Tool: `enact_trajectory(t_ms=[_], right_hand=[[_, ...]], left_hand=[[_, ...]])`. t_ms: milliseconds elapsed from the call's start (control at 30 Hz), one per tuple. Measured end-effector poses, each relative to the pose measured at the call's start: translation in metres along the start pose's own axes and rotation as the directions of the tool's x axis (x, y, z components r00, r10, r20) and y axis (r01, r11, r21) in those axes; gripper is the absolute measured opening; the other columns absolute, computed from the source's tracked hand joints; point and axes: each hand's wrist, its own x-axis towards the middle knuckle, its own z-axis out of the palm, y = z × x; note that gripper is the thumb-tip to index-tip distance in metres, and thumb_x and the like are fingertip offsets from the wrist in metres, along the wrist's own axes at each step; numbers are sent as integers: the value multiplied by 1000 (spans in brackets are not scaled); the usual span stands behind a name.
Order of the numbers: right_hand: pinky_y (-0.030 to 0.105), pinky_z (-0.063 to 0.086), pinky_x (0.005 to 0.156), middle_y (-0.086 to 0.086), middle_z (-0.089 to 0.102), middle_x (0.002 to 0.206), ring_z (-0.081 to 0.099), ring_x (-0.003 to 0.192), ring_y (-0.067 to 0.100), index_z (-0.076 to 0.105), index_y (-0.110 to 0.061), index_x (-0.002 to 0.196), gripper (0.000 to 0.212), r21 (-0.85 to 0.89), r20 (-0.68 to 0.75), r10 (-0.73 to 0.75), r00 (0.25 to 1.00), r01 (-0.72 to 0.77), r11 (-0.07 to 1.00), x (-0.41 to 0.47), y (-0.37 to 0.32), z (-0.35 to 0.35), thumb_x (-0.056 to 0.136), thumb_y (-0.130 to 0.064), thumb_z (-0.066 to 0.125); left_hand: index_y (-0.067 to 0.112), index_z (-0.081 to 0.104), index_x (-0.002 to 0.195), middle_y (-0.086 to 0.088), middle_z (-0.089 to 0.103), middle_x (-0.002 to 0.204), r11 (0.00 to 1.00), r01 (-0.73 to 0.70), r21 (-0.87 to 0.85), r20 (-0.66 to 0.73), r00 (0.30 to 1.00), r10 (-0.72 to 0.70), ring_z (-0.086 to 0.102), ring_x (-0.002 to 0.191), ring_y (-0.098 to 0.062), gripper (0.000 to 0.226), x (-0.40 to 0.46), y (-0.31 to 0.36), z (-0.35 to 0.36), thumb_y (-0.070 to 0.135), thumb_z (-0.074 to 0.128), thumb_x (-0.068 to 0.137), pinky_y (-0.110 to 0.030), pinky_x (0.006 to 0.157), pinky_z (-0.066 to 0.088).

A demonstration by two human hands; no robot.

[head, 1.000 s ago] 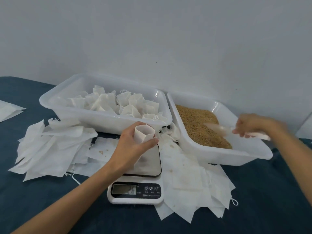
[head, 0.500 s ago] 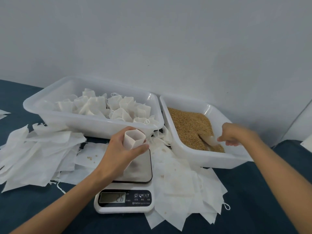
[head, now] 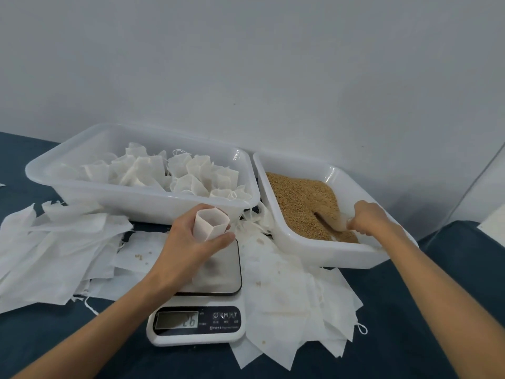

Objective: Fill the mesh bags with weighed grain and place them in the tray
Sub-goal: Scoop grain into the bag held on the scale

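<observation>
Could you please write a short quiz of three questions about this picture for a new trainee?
1. True or false: the left hand holds an open mesh bag upright over the scale.
2. Which tray holds the filled bags?
A. The left tray
B. The right tray
C. Neither
3. Fill in: the right hand pushes a scoop into the ____.

Key
1. True.
2. A. The filled bags stand in the left tray; the right one contains loose grain.
3. Grain.
</observation>
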Motion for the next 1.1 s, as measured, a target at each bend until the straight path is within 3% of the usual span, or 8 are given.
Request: enact_trajectory(t_ms=[200, 300, 433, 533, 667, 900, 1000, 1100], right_hand=[[25, 35, 51, 3, 52, 74, 49, 63, 16, 46, -12, 72, 26, -159, -108, -18, 994, 0, 987, -4, 19, -12, 92, -11, 63], [24, 30, 48, 1, 47, 63, 41, 53, 15, 46, -11, 65, 33, -77, -105, -8, 994, 0, 997, -5, 23, -20, 92, -17, 64], [30, 46, 62, 11, 66, 74, 61, 67, 27, 72, 3, 90, 27, 138, -17, -25, 1000, 27, 990, -9, 24, -18, 94, -22, 64], [26, 48, 64, 9, 75, 92, 70, 87, 23, 71, -4, 95, 22, 320, -54, -88, 995, 101, 942, -16, 22, -16, 98, -25, 64], [33, 49, 83, 0, 73, 101, 68, 97, 19, 67, -12, 102, 14, 415, -133, -225, 965, 261, 871, -29, 9, -26, 96, -24, 67], [25, 54, 92, -8, 76, 102, 71, 99, 9, 72, -19, 103, 13, 630, -113, -630, 768, 546, 552, -79, -32, -56, 91, -16, 71], [26, 48, 99, -8, 74, 108, 68, 109, 8, 74, -22, 103, 25, 604, -86, -746, 661, 630, 488, -99, -52, -70, 84, -37, 72], [16, 46, 99, -15, 73, 110, 65, 111, 1, 75, -27, 102, 22, 565, -81, -787, 611, 679, 469, -111, -66, -78, 84, -39, 71]], left_hand=[[17, 71, 96, -2, 73, 92, 1000, 5, 10, -7, 1000, -5, 67, 82, -16, 29, -1, 0, 2, 27, 87, 74, -18, 69, 53], [18, 71, 96, -3, 74, 92, 1000, -4, 14, -8, 1000, 4, 68, 81, -16, 29, -1, -1, 2, 28, 87, 73, -19, 69, 54], [17, 71, 97, -1, 74, 90, 1000, 5, -3, -12, 1000, -5, 67, 79, -10, 32, -1, 0, 2, 31, 85, 72, -26, 71, 55], [17, 71, 99, 0, 75, 90, 1000, 19, -13, -11, 1000, -19, 69, 79, -9, 33, 0, 1, 2, 27, 88, 73, -29, 71, 57], [14, 71, 100, -1, 75, 90, 1000, 17, -6, -7, 1000, -17, 68, 78, -8, 23, 2, 0, 2, 11, 87, 83, -26, 69, 56], [11, 69, 102, -5, 75, 91, 999, 36, -35, -6, 999, -36, 67, 80, -10, 24, 2, 2, 3, 7, 85, 84, -35, 75, 56], [13, 69, 101, -6, 74, 92, 998, 41, -44, 8, 999, -41, 67, 81, -11, 28, 0, 3, 4, 13, 89, 82, -36, 76, 56], [19, 70, 102, -4, 74, 94, 998, 43, -39, 15, 999, -42, 68, 85, -15, 30, -1, 0, 2, 25, 86, 77, -32, 76, 56]])
